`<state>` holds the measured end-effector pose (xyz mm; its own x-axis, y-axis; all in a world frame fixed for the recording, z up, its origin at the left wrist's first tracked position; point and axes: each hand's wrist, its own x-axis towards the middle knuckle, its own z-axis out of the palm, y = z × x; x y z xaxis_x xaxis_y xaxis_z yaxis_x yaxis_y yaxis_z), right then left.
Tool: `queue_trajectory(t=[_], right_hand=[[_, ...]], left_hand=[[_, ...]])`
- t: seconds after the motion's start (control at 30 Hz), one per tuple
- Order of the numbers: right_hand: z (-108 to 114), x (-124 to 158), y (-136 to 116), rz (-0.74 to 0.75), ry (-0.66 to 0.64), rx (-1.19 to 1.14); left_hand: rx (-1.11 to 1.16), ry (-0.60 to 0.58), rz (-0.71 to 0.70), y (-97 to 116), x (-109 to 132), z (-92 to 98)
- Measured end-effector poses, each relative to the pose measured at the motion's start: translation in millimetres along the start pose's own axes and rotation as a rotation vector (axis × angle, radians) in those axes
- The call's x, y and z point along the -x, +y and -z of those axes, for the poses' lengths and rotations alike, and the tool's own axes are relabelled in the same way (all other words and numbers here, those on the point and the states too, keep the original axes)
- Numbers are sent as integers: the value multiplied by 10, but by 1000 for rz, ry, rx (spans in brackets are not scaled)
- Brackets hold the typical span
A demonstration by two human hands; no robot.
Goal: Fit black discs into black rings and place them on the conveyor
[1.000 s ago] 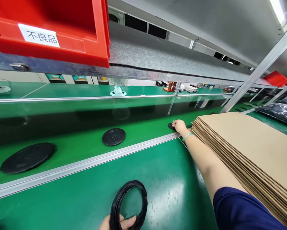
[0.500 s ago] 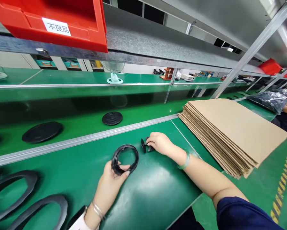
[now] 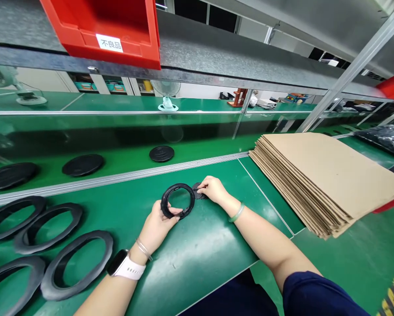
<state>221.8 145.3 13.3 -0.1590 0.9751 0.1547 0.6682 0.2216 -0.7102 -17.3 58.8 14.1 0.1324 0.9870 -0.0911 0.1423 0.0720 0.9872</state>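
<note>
My left hand [image 3: 159, 221] is closed around the lower left of a black ring [image 3: 166, 202], which it holds tilted above the green bench [image 3: 197, 259]. Just right of the ring, my right hand [image 3: 213, 189] pinches a small black disc [image 3: 196, 192] between thumb and fingertips. The disc lies close to the ring's right edge; whether they touch I cannot tell. Fingers cover part of the disc. To the left of my left arm lie several larger black rings, the nearest a wide flat ring [image 3: 107, 248].
Several black round discs, one small disc [image 3: 162, 153] among them, lie beyond the metal rail [image 3: 131, 173]. A cardboard stack [image 3: 318, 166] stands at right. Overhead, a metal shelf [image 3: 216, 52] carries a labelled red bin [image 3: 134, 55]. A slanting post [image 3: 348, 66] rises at right.
The small disc, seen nearly edge-on before, now shows more of its face and is nearer the ring. My view has turned left, bringing more large rings into sight.
</note>
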Motion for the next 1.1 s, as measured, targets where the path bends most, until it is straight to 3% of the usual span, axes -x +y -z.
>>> queue_trajectory(t=[0.2,0.37,0.5,0.67,0.83,1.1], right_hand=[[118,94,-43,16,161,-149],[123,297,-327,328,177,-333],[-104,443,-495,549,116,-169],[-303,437,-454,699,149,80],[-323,450,-389,782,133,274],[-312,446,-394,833,136,291]], left_hand=[[-27,-61,-1,17,16,56],[-14,-98,49,43,14,72],[-54,-63,68,43,33,56],[-94,-42,121,27,36,36],[-93,-45,112,-1,30,36],[-56,-44,102,-6,27,30]])
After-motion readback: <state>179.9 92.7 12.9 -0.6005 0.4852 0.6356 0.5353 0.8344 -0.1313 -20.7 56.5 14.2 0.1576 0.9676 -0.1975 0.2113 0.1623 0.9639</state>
